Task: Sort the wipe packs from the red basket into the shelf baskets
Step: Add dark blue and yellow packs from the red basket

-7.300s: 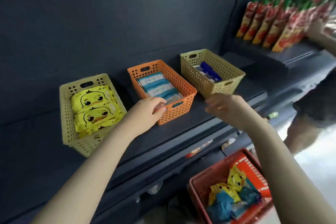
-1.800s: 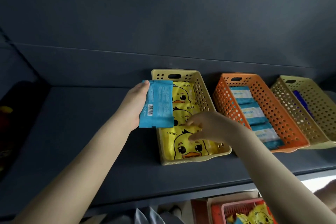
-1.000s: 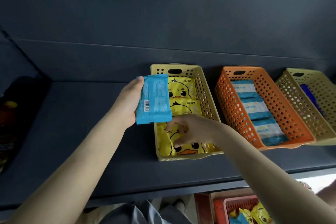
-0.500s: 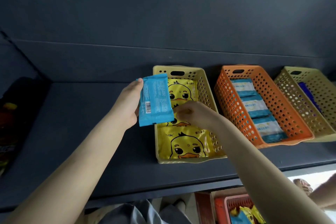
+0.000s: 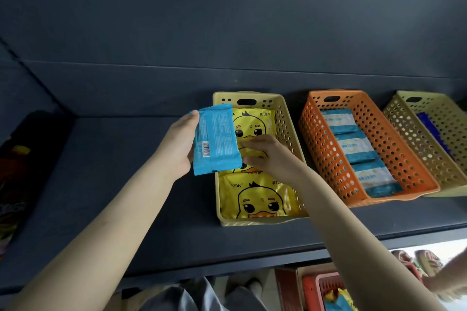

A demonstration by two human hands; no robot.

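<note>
My left hand [image 5: 178, 145] holds a light blue wipe pack [image 5: 214, 140] upright, barcode side facing me, over the left rim of the pale yellow basket [image 5: 252, 221]. That basket holds yellow duck packs [image 5: 255, 199]. My right hand [image 5: 267, 155] rests inside it, fingers spread on the middle duck pack, gripping nothing that I can see. The orange basket [image 5: 326, 159] to the right holds three blue-and-white packs [image 5: 356, 146]. The red basket [image 5: 326, 288] shows below the shelf edge with yellow and blue packs in it.
A third yellowish basket [image 5: 409, 139] with a dark blue pack [image 5: 433, 131] stands at the far right. The dark shelf [image 5: 113, 184] runs left of the baskets. Another person's hand [image 5: 447, 285] and sandalled feet show at the bottom right.
My right hand has slid from the front duck pack back to the middle one. The left hand has kept the blue pack nearly still.
</note>
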